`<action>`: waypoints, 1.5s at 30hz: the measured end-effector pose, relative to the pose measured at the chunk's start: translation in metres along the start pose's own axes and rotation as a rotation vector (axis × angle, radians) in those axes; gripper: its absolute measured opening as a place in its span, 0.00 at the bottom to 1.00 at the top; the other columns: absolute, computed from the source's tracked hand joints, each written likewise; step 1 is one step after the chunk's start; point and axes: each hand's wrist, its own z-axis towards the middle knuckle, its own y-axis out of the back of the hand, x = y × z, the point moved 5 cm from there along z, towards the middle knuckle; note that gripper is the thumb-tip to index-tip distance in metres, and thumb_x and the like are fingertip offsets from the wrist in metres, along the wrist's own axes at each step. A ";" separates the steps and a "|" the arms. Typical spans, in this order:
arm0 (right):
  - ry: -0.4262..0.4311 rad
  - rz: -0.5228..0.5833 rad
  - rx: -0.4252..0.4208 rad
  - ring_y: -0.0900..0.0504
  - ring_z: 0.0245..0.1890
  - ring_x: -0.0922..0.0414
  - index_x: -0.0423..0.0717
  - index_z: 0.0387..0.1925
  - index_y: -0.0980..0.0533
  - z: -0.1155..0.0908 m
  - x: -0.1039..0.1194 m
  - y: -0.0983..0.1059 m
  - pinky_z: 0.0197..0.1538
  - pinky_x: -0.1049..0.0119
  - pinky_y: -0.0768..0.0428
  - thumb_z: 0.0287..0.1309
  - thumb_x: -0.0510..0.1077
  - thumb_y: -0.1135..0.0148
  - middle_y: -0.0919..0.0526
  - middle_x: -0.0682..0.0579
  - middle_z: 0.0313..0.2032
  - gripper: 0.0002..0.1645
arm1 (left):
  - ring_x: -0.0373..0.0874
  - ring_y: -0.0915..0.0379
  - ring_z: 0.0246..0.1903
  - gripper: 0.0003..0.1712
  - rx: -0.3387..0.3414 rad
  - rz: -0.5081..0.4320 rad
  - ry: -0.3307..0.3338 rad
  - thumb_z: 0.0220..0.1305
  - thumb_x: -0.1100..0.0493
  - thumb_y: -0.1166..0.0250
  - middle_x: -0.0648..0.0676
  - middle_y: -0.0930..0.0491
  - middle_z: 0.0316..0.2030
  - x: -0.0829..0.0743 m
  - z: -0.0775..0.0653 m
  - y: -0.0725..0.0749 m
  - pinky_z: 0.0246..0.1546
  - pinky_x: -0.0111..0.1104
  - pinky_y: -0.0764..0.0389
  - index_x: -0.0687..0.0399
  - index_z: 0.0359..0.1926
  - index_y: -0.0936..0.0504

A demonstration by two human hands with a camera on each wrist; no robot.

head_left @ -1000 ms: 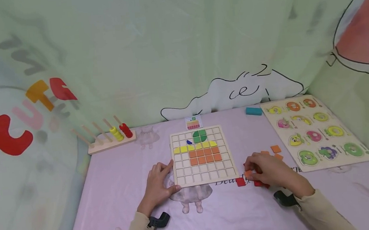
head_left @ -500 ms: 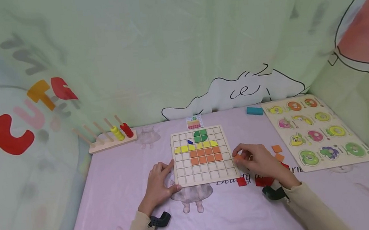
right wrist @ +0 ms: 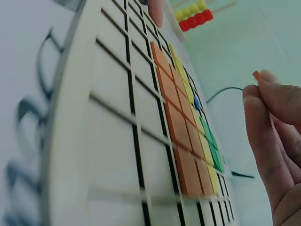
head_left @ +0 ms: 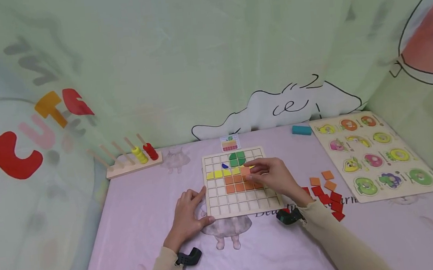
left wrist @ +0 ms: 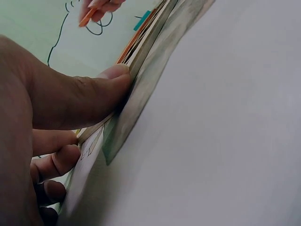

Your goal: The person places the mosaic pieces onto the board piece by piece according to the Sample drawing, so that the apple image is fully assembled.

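A wooden grid board (head_left: 216, 202) lies on the table with green, blue, yellow and orange tiles in its cells. My left hand (head_left: 186, 213) holds its near left corner, thumb on the near edge and index finger on the left edge. In the left wrist view the thumb (left wrist: 89, 96) presses against the board's side. My right hand (head_left: 275, 176) pinches an orange square tile (head_left: 245, 171) between thumb and fingers, over the board's yellow and orange rows. From the right wrist view, the tile (right wrist: 256, 75) is held clear of the board, only its edge showing.
Loose red tiles (head_left: 336, 206) and orange tiles (head_left: 327, 175) lie right of the board. Behind it is a small pattern card (head_left: 230, 143). A fruit puzzle board (head_left: 378, 156) stands right, a teal block (head_left: 302, 130) at the back, and a bead rack (head_left: 135, 164) back left.
My right hand has carried the orange tile from the loose pile leftward, over the board, uncovering the red tiles. The left hand stays at the board's corner.
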 end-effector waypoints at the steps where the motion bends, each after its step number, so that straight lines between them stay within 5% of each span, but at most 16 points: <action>1: 0.012 0.003 0.005 0.11 0.41 0.53 0.44 0.56 0.13 0.004 0.002 -0.004 0.45 0.70 0.16 0.60 0.42 0.22 0.09 0.46 0.43 0.22 | 0.42 0.39 0.42 0.54 -0.003 -0.002 -0.004 0.44 0.48 0.18 0.50 0.27 0.44 0.000 0.000 0.000 0.47 0.40 0.36 0.52 0.76 0.26; 12: 0.131 -0.109 0.089 0.17 0.33 0.60 0.44 0.47 0.10 0.033 0.019 -0.050 0.40 0.66 0.19 0.55 0.44 0.19 0.09 0.50 0.38 0.18 | 0.41 0.38 0.43 0.55 0.001 -0.011 -0.021 0.45 0.46 0.19 0.49 0.26 0.44 0.001 0.001 0.000 0.47 0.39 0.35 0.53 0.76 0.26; 20: 0.062 -0.306 0.147 0.19 0.37 0.60 0.48 0.47 0.09 0.040 0.026 -0.071 0.40 0.63 0.21 0.54 0.45 0.18 0.09 0.54 0.42 0.18 | 0.41 0.39 0.43 0.55 0.014 -0.015 -0.015 0.47 0.45 0.19 0.49 0.27 0.44 0.002 0.002 -0.001 0.47 0.39 0.36 0.52 0.76 0.27; 32: 0.047 -0.318 0.123 0.14 0.40 0.57 0.47 0.42 0.10 0.042 0.030 -0.073 0.44 0.59 0.18 0.53 0.44 0.18 0.09 0.54 0.38 0.14 | 0.41 0.39 0.42 0.55 0.005 -0.003 -0.015 0.46 0.45 0.19 0.49 0.27 0.43 0.003 0.002 -0.001 0.47 0.39 0.37 0.53 0.76 0.26; 45: 0.081 -0.424 0.147 0.19 0.32 0.65 0.51 0.37 0.09 0.046 0.031 -0.076 0.36 0.66 0.22 0.58 0.50 0.20 0.10 0.60 0.30 0.09 | 0.43 0.38 0.43 0.55 0.004 -0.012 -0.025 0.46 0.44 0.19 0.50 0.27 0.43 0.002 0.002 0.000 0.47 0.39 0.36 0.53 0.76 0.26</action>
